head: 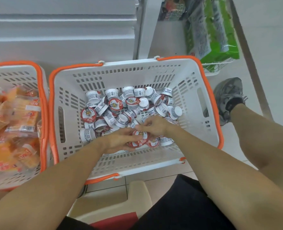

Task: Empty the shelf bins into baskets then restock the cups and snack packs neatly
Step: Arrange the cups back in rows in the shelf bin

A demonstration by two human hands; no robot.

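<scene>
cups: we see lots of little white tubs with tiny print on the sides and red lids with a tiger face. they lie in a messy heap, some on their sides, some upside down, some lid up.
where the cups are: in the bottom of the middle basket, mostly toward the near half.
middle basket: white plastic with slots in its walls and orange handles folded down on the rim. it sits on the pale floor in front of us.
left hand: our fingers are curled under a small bunch of red-lidded cups and hold them low in the basket.
right hand: it sits just above that bunch and touches it with bent fingers. we cannot tell if it is pinching a cup or only resting there.
snack packs: orange and clear wrapped packs piled in the left basket, just beside the middle one.
green packs: green and clear bags stand in a white wire rack behind the middle basket's far right corner.
other things: a grey shoe on the floor to the right, black shorts and a cream stool at the bottom.
hard to see: the left basket is cut off at the edge. the print on the cups is too small to read. our hands hide the cups under them. the packs look blurry. the things at the top by the shelf are too dim to make out.
</scene>
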